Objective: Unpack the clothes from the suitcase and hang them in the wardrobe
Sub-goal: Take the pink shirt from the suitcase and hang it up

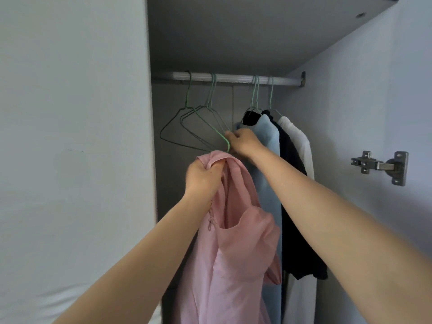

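Left hand (203, 175) clenched the pink dress (233, 253) by its top, under the rail (233, 78), hem cut off below. Right hand (244, 143) had its fingers curled on a green hanger (223, 137), tips hidden. Hung clothes (268, 141) sat half-covered behind.

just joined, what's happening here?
A person is at the open wardrobe, hanging clothes. The left hand grips a pink garment by its top, and the right hand pinches the corner of a green wire hanger that looks still hooked on the rod. The garment is not yet on the hanger. A light blue garment, a black one and a white one already hang to the right.
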Action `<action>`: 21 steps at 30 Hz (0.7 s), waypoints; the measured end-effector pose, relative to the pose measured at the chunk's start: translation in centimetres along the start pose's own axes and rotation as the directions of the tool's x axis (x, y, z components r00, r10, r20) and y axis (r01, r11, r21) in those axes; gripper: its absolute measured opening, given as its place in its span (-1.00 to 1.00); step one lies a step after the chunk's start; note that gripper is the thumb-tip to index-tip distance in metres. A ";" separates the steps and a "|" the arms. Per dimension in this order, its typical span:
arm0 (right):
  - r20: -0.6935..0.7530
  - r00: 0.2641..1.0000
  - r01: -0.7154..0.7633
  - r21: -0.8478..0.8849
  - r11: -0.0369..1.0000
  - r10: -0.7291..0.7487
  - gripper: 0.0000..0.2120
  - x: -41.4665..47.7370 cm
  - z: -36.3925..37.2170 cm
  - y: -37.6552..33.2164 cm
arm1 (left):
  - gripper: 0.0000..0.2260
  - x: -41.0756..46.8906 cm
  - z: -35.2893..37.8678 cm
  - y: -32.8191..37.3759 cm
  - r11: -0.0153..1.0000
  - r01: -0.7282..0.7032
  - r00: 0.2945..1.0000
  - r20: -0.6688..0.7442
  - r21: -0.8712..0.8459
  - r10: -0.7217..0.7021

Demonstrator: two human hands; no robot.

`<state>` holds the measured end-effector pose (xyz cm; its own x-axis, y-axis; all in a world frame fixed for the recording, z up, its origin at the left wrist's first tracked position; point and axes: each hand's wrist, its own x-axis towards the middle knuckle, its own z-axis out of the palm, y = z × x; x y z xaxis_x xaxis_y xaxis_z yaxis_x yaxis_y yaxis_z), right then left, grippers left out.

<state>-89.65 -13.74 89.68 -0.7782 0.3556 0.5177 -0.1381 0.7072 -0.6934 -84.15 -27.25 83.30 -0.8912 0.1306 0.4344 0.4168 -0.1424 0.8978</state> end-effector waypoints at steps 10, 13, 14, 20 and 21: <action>-0.291 0.934 0.086 -0.386 0.919 -0.209 -0.74 0.5 0.5 0.4 | -0.88 1.0 -0.6 -0.1 1.000 0.030 1.000 -0.008 0.004 -0.030; -0.342 0.879 0.080 -0.580 0.810 -0.332 -0.69 0.6 0.3 0.7 | -0.91 1.1 -0.6 -0.1 0.999 0.027 1.000 -0.002 0.030 -0.027; -0.350 0.847 0.103 -0.630 0.770 -0.400 -0.67 0.6 0.2 0.7 | -0.92 1.2 -0.6 -0.2 0.999 0.024 1.000 0.004 0.047 -0.024; -0.397 0.809 0.011 -0.727 0.686 -0.433 -0.67 1.2 -0.5 1.1 | -0.86 1.3 -0.6 -1.0 0.905 -0.196 0.981 0.069 0.378 0.183; -0.390 0.823 -0.011 -0.738 0.675 -0.413 -0.66 1.3 -0.7 1.2 | -0.79 1.2 -0.6 -1.0 0.842 -0.236 0.971 0.093 0.485 0.219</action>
<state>-90.36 -11.99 89.87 -0.3443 0.2393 0.9078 0.3673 0.9242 -0.1043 -85.77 -27.53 82.88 -0.7577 0.1864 0.6254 0.6482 0.3255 0.6884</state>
